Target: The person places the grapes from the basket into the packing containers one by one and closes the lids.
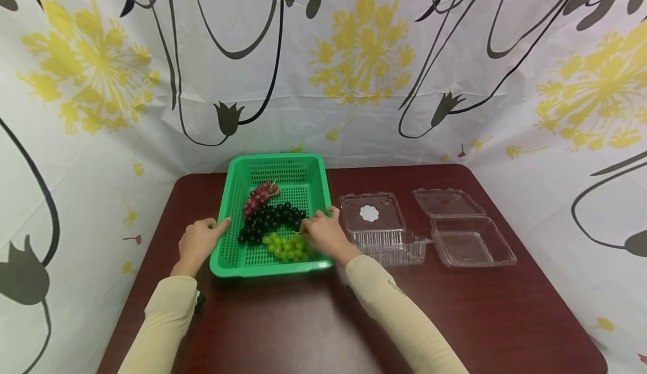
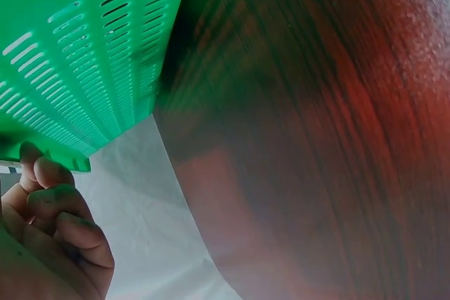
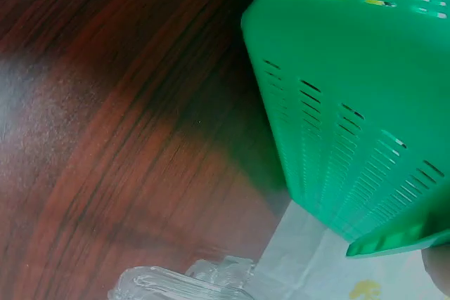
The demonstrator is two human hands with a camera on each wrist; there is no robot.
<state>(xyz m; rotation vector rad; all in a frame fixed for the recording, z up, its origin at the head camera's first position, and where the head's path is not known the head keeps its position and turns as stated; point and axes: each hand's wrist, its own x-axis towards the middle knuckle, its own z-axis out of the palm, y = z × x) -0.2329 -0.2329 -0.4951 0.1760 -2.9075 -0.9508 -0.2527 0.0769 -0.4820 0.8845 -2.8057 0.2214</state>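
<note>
A green plastic basket (image 1: pixel 273 270) with slotted walls holds three bunches of grapes. Red grapes (image 1: pixel 260 196) lie toward the back left, black grapes (image 1: pixel 275 217) in the middle and green grapes (image 1: pixel 288 247) at the front right. My left hand (image 1: pixel 197 243) grips the basket's left rim; in the left wrist view its fingers (image 2: pixel 70 226) curl beneath that rim. On the opposite side, my right hand (image 1: pixel 326 233) holds the right rim, its fingers mostly out of the right wrist view. Whether the basket touches the table I cannot tell.
Right of the basket stand two clear plastic clamshell boxes, both with lids raised. The nearer box (image 1: pixel 389 250) has a white flower-shaped mark on its lid; the farther box (image 1: pixel 472 245) is beside it. A patterned cloth (image 1: pixel 283 121) hangs behind the dark red wooden table (image 1: pixel 283 329).
</note>
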